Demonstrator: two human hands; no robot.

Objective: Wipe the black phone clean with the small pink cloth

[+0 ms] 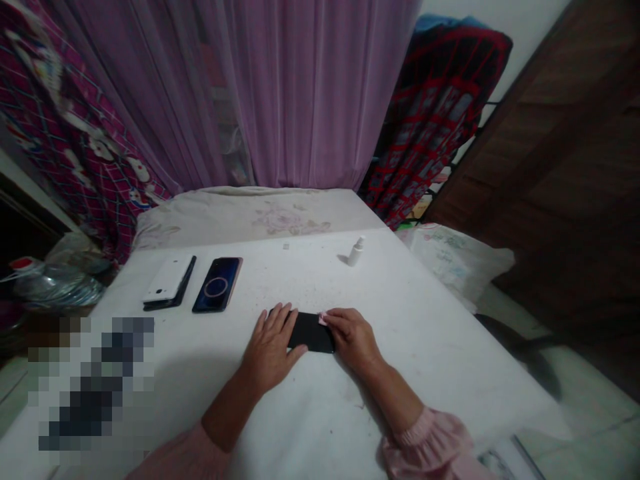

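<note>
A black smartphone (311,332) lies flat on the white-covered table in front of me. My left hand (273,347) spans its left end, with fingers over the far edge and the thumb along the near edge, holding it down. Between the fingertips of my right hand (353,337) is a small pink piece of cloth or tissue (323,319), pressed on the phone's right end. To the left lies another phone with a dark blue face and a ring mark (216,287). Beside it a white phone (167,280) rests on a dark one.
A small white spray bottle (356,252) stands at the back right of the table (430,333). A tiny pale square (286,247) lies farther back. Purple curtains (305,93) hang behind. Plastic bags (450,260) are at the right edge, and a large clear bottle (55,283) is at the left.
</note>
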